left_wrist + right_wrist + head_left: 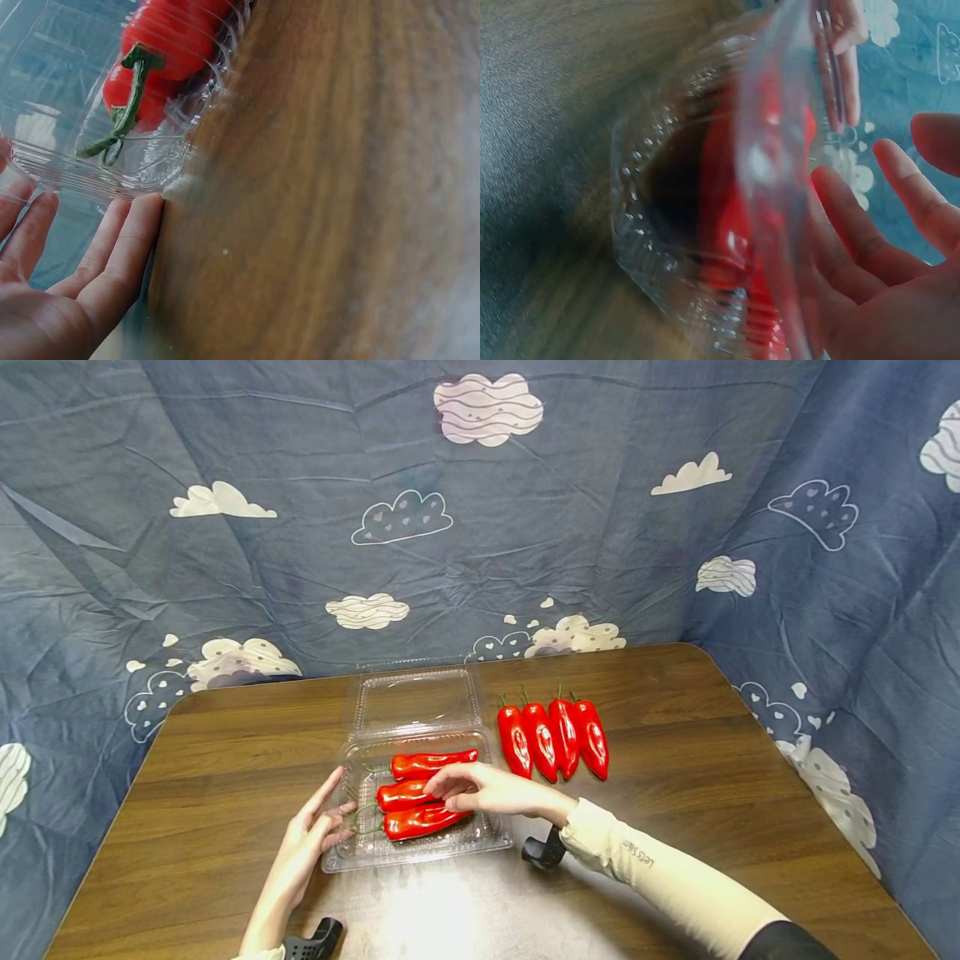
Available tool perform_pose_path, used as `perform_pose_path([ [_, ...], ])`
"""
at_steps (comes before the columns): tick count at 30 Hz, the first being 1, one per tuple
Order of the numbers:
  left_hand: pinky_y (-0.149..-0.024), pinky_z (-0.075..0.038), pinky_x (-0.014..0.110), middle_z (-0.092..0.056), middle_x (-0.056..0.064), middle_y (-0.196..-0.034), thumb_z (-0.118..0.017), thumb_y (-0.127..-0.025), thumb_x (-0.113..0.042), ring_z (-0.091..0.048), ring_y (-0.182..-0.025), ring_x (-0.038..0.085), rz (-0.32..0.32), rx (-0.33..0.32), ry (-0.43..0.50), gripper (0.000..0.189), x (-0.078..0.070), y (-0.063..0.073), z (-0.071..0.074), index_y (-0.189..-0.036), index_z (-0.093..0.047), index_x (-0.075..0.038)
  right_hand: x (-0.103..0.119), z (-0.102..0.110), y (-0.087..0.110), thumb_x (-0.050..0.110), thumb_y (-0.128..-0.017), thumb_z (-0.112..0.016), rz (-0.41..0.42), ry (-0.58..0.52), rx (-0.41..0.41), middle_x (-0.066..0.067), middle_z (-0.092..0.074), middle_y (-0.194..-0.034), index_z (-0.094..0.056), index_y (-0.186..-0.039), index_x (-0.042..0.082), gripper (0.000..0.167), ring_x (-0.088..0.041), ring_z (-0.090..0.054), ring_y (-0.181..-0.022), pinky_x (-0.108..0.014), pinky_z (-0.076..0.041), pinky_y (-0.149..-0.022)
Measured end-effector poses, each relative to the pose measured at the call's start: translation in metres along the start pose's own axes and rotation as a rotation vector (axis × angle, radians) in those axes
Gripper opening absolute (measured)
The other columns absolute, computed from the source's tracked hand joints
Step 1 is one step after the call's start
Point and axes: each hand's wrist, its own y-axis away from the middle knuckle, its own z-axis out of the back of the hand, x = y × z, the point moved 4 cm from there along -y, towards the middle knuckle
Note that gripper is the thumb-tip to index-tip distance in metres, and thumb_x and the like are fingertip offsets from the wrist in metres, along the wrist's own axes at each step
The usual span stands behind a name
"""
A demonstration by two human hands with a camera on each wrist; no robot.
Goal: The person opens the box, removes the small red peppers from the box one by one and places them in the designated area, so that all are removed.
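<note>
A clear plastic clamshell box lies with its lid folded back behind it. Inside are three glossy red peppers: a back one, a middle one and a front one, green stems to the left. My left hand is at the box's left side, straight fingertips against its ridged wall in the left wrist view. Over the right part of the box, my right hand hovers above the peppers, partly covering the middle one. Its fingers are loosely bent and spread, gripping nothing.
To the right of the box, several more red peppers lie side by side on the brown wooden table, stems pointing away. A blue cloth with cloud prints hangs behind the table and along its sides.
</note>
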Motion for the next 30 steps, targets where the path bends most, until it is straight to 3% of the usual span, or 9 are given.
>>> perform_pose_path([
  [9,-0.087,-0.052,0.032,-0.019,0.011,-0.157,-0.038,-0.091,0.006,-0.053,-0.116,0.012,0.000,-0.004,-0.008,0.063,0.000,0.001,0.000,-0.151,-0.027,-0.008,-0.002,-0.007,-0.003,0.000,-0.091,-0.054,-0.006,0.092,0.005,-0.017,-0.059,-0.122,-0.058,-0.120,-0.004,0.029,-0.031,-0.058,-0.109,-0.032,-0.046,-0.095],
  [20,-0.086,-0.053,0.035,-0.015,0.017,-0.156,-0.038,-0.091,0.007,-0.055,-0.115,0.011,-0.057,0.019,0.051,0.061,0.000,-0.001,-0.001,-0.150,-0.025,-0.001,-0.003,-0.015,-0.005,-0.001,-0.090,-0.055,-0.017,0.214,0.038,-0.013,-0.062,-0.117,-0.060,-0.121,-0.002,0.032,-0.016,-0.059,-0.098,-0.025,-0.047,-0.089],
  [24,-0.086,-0.053,0.034,-0.015,0.016,-0.156,-0.038,-0.091,0.007,-0.055,-0.115,0.011,-0.049,0.015,0.047,0.061,0.000,-0.001,-0.001,-0.150,-0.025,-0.002,-0.005,-0.019,-0.007,0.002,-0.090,-0.056,-0.015,0.293,0.054,-0.011,-0.062,-0.121,-0.059,-0.124,-0.002,0.034,-0.016,-0.059,-0.104,-0.025,-0.046,-0.092],
  [30,-0.086,-0.053,0.034,-0.016,0.015,-0.156,-0.038,-0.091,0.007,-0.054,-0.116,0.013,-0.044,0.017,0.033,0.061,0.000,-0.001,-0.001,-0.151,-0.025,-0.003,-0.006,-0.022,-0.008,0.004,-0.089,-0.057,-0.061,0.331,0.057,-0.007,-0.063,-0.119,-0.061,-0.124,0.003,0.036,-0.009,-0.058,-0.099,-0.024,-0.047,-0.088],
])
